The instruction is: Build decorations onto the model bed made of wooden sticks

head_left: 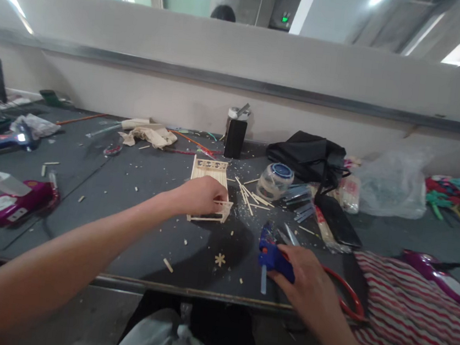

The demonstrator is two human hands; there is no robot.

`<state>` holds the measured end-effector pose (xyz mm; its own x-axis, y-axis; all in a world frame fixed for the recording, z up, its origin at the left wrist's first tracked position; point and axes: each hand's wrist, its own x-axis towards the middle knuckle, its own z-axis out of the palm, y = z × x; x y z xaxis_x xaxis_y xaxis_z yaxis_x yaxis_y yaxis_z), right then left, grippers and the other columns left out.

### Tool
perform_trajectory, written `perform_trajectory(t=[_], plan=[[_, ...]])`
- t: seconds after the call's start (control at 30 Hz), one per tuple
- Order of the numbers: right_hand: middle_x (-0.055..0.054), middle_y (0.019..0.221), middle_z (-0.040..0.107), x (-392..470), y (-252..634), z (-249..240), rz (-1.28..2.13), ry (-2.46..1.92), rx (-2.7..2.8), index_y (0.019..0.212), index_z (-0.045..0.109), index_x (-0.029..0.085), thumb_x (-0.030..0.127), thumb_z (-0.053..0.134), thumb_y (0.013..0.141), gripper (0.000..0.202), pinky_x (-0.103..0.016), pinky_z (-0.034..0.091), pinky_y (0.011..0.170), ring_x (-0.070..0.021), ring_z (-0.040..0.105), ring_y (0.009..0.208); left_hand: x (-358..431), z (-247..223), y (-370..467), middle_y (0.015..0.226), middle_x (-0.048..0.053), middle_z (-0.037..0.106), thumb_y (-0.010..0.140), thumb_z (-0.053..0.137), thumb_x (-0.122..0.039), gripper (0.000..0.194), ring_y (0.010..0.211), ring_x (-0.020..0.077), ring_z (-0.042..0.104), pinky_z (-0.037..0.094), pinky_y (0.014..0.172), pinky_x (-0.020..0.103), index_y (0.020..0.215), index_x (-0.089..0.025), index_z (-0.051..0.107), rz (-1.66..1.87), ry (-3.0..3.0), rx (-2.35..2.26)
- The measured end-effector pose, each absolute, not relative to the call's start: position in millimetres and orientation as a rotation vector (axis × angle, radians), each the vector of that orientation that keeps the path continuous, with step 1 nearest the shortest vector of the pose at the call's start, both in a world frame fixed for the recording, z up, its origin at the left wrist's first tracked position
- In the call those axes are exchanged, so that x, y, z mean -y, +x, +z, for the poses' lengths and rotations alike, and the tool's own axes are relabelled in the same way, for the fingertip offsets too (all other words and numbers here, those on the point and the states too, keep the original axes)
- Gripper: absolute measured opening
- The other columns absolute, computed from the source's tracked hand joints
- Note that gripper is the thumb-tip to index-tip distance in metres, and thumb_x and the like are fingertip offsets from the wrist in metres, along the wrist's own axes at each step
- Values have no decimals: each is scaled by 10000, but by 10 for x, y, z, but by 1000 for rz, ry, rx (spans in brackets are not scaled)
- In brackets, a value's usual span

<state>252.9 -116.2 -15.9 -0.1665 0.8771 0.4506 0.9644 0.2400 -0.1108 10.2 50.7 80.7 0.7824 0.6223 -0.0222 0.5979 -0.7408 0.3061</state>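
A small model [210,171] built of pale wooden sticks stands mid-table; it looks like a miniature bed or bench, with a cut-out pattern along its back panel. My left hand [202,195] is closed over its near right corner, fingers pinched at the frame and hiding part of it. In my right hand [306,267] is a blue hot glue gun [276,257], held low over the front of the table, with a translucent glue stick [263,280] poking out of it. Between the hands, nearer the edge, lies a little star-shaped piece [220,259] of wooden bits.
Loose wooden sticks [250,196] and scraps lie right of the model. Behind them are a clear jar [275,181] and a black bag [307,154]. Orange-handled scissors [350,300] and a striped cloth [410,304] lie at right. A purple device [12,203] sits left.
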Motion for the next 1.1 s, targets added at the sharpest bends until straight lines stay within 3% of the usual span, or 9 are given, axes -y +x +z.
perform_trajectory(t=[0.1,0.27,0.43,0.53,0.6,0.67,0.87,1.1], plan=[[-101,951,649,1153,2559,-170,-159,-1704,2135,1032,585,185,405,641,815,315,-419,513,781,-283,620,893,-520,791,83,776,41,686,697,517,-133,210,682,144,576,348,579,227,801,-147,699,115,2683,-883],[-92,1031,644,1119,2569,-40,62,-1699,2074,1055,614,209,402,659,796,326,-431,495,852,-280,604,984,-559,797,43,906,55,700,685,530,-104,392,753,165,608,402,622,232,1048,-162,668,145,2672,-828],[-61,968,663,869,2303,251,335,-1698,1728,1066,624,211,336,635,807,287,-295,508,648,-195,618,806,-400,876,-62,1087,81,671,712,583,-108,512,968,217,612,464,821,300,1220,-168,569,370,2760,-811],[-56,942,679,615,2091,308,518,-1625,1623,1062,642,192,301,678,746,336,-270,494,611,-179,613,772,-101,783,-131,1036,92,674,771,565,-106,353,977,225,608,477,839,334,1115,-154,622,804,2761,-948],[-54,937,688,447,1982,286,597,-1581,1600,1043,657,188,291,693,720,341,-268,486,615,-176,611,769,116,603,-146,861,63,686,844,532,-146,169,783,176,632,501,710,286,940,-160,671,1059,2569,-1091],[-47,921,693,308,1908,239,636,-1527,1611,1007,674,193,282,704,698,322,-274,479,637,-175,612,772,279,362,-123,811,38,701,867,541,-178,134,705,143,643,507,639,242,877,-177,674,1167,2380,-1130],[-26,820,682,114,1818,127,663,-1473,1635,903,687,187,264,700,667,249,-284,461,653,-168,590,720,306,-117,51,996,56,740,886,544,-211,206,872,183,697,542,780,292,1059,-193,655,1238,2213,-1266],[2,737,662,47,1774,93,789,-1417,1629,878,672,182,279,680,671,229,-266,466,618,-152,591,657,204,-120,141,926,81,756,883,545,-241,259,822,214,715,542,740,302,1112,-195,658,1101,2049,-1498]])
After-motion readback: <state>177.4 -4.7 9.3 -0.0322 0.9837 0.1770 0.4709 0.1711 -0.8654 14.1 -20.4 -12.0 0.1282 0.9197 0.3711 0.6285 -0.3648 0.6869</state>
